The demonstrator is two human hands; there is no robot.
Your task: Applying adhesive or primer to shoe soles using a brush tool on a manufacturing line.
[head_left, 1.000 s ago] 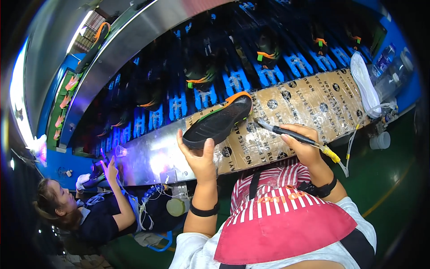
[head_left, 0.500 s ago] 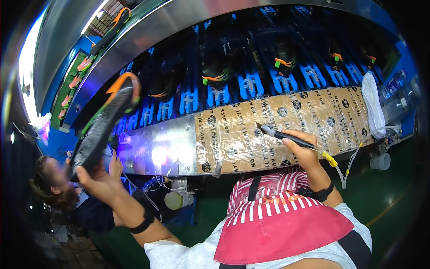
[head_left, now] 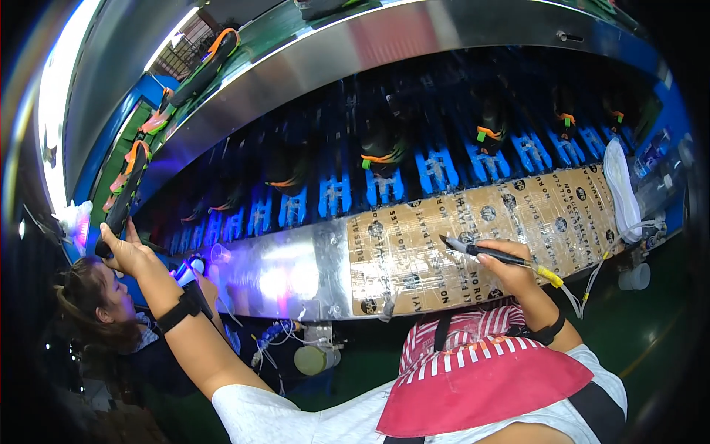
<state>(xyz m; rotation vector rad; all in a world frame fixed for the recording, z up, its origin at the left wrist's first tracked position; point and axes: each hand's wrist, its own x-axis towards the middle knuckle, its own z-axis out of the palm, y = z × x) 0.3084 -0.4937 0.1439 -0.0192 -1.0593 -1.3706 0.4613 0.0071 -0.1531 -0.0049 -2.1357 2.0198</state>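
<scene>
Grasping orange-trimmed shoe sole (head_left: 131, 191) in left hand (head_left: 127, 250), far left, and brush (head_left: 497, 254) in right hand (head_left: 512, 268). Probably light, springy; best held by edges.

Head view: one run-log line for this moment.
left hand: holds black-orange sole, arm outstretched | right hand: holds brush over cardboard, contact unclear | nearby: white sole-shaped piece, cardboard's right end

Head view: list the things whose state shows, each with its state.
Sole, held, tilted, orange end up
Left hand, closed around sole
Brush, held, tip pointing left
Right hand, closed around brush
Cardboard, laid flat
White insole, unheld, at cardboard's right end
Light, lit
</scene>
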